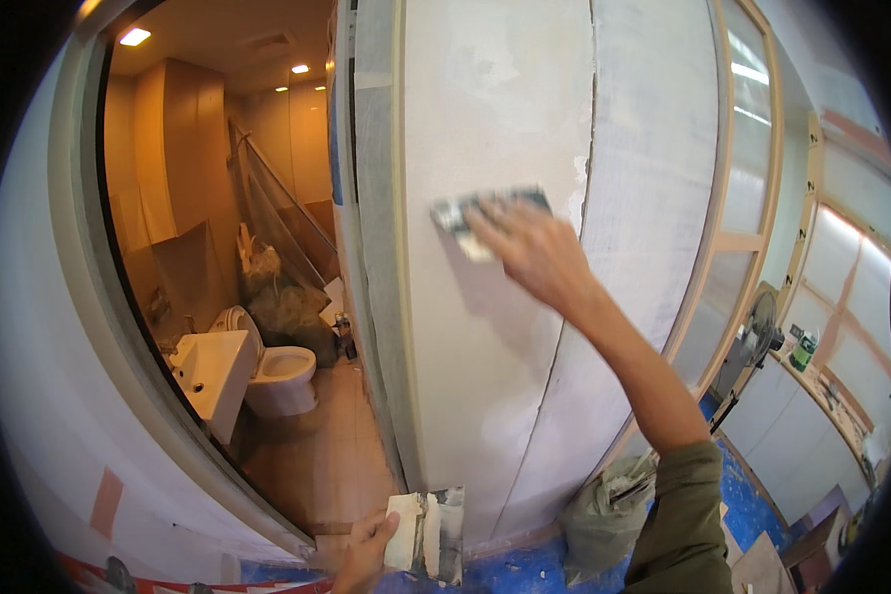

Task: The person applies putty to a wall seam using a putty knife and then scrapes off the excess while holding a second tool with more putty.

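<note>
My right hand (pixel 538 252) grips a wide putty knife (pixel 516 199), blurred by motion, against the upper part of a pale wall panel (pixel 490 134). A cream-coloured part of the tool shows below my fingers. Down at the bottom centre, my left hand (pixel 367 553) holds a second flat blade (pixel 449 531) bearing cream filler, with the thumb on its face. Along the panel's right side runs a dark vertical seam (pixel 592 89), with rough white filler patches beside it. Whether the right blade's whole edge touches the panel is hard to tell.
Left of the panel, a doorway frames a bathroom with a washbasin (pixel 219 364) and a toilet (pixel 286 371). A stuffed sack (pixel 605 531) stands at the panel's foot on blue floor sheeting (pixel 508 572). A pedestal fan (pixel 759 319) and a cluttered counter (pixel 794 431) are on the right.
</note>
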{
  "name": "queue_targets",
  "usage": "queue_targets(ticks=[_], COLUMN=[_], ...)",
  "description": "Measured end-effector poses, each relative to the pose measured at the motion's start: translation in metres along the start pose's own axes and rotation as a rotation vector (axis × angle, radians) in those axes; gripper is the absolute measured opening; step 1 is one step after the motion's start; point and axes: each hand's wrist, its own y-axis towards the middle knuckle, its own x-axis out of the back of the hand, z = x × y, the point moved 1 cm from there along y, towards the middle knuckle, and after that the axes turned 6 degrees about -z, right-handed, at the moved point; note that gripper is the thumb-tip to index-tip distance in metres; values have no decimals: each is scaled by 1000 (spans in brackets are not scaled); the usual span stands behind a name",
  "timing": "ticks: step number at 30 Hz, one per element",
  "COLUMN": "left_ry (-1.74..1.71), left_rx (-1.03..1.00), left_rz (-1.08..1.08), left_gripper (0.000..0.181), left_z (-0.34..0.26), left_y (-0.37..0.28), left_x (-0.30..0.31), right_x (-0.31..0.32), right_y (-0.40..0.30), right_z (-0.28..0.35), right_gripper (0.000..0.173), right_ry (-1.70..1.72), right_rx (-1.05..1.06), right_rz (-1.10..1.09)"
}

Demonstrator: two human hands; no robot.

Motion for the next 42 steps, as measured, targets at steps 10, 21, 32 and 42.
queue_targets(ticks=[10,21,32,42], left_ry=[20,-3,5,198], left_rx=[-96,31,149,272], left_rz=[7,142,229,509], left_gripper=[33,31,31,32], left_z=[11,-6,-7,-25], left_y=[9,22,49,114], left_x=[3,-11,-5,11], right_x=[70,52,40,42], right_y=[-89,-171,-130,-232], right_z=[48,53,63,145], right_gripper=[26,33,30,35], right_ry=[914,1104,622,325], right_rx=[-1149,-1550,-1393,-1721], right_rz=[266,-358,-323,-360])
